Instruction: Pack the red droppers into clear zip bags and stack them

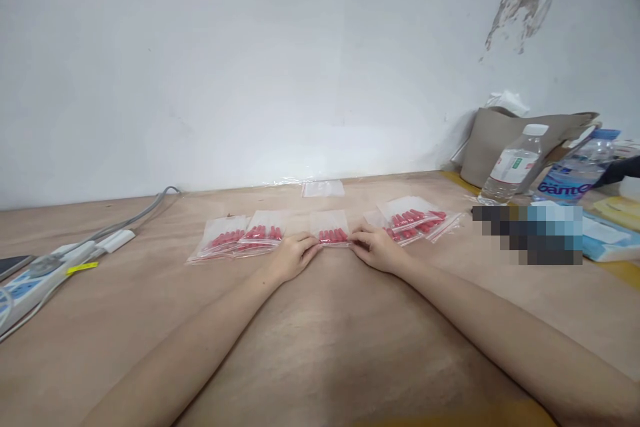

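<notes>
A small clear zip bag [329, 221] with several red pieces [333, 236] in a row lies flat on the table in front of me. My left hand [295, 255] pinches its near left corner between thumb and fingers. At the near right corner, my right hand [376, 247] pinches the bag the same way. Left of it lie overlapping bags [240, 240] with similar red pieces. Another overlapping pile of such bags [415, 219] lies just beyond my right hand. What exactly the red pieces are is too small to tell.
A flat clear bag [324, 189] lies near the wall. On the left are a power strip [30, 293], a grey cable [150, 205] and a dark flat device [14, 265]. At right stand two bottles [513, 167] and a grey-brown bag [487, 147], with a blue packet [605, 237].
</notes>
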`<state>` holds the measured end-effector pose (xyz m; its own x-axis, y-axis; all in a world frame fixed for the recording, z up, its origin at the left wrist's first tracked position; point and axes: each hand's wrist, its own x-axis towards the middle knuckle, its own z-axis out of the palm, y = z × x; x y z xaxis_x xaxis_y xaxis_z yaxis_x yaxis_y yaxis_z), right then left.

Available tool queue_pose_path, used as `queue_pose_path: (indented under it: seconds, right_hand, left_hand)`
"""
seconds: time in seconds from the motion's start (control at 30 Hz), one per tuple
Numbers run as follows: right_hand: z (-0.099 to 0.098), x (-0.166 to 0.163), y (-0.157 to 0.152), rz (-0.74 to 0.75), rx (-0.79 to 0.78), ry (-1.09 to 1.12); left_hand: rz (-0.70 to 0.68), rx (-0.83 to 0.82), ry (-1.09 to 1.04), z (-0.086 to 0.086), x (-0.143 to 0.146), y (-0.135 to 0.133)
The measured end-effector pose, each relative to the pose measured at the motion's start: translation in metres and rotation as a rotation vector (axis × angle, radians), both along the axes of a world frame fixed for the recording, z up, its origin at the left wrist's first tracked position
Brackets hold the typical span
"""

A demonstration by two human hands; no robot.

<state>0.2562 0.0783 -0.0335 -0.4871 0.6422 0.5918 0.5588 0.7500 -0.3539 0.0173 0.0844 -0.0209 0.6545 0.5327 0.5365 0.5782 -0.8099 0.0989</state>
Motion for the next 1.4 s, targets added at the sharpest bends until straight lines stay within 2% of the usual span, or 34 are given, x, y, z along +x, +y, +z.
queue_pose_path:
  seconds: [0.43,0.67,0.93,1.27,1.4]
  right_hand:
    - [0.006,-0.004,-0.002,-0.221,0.214,-0.296]
    - [0.005,-0.003,-0.002,-0.21,0.236,-0.259]
    - [0.0,-0.031,-0.002,-0.169,0.306,-0.247]
    - [0.007,-0.03,-0.009,-0.186,0.404,-0.274]
    - [0.01,-0.022,-0.011,-0.219,0.396,-0.244]
  left_hand:
    - [0.048,0.092,0.106,-0.002,-0.007,0.003]
    - [0.071,0.14,0.086,0.004,-0.001,-0.004]
    - [-0.018,0.238,0.074,-0.002,0.023,-0.001]
    - [-0.042,0.337,0.115,0.002,0.02,-0.003]
    - [-0.031,0.369,0.108,0.004,0.015,-0.003]
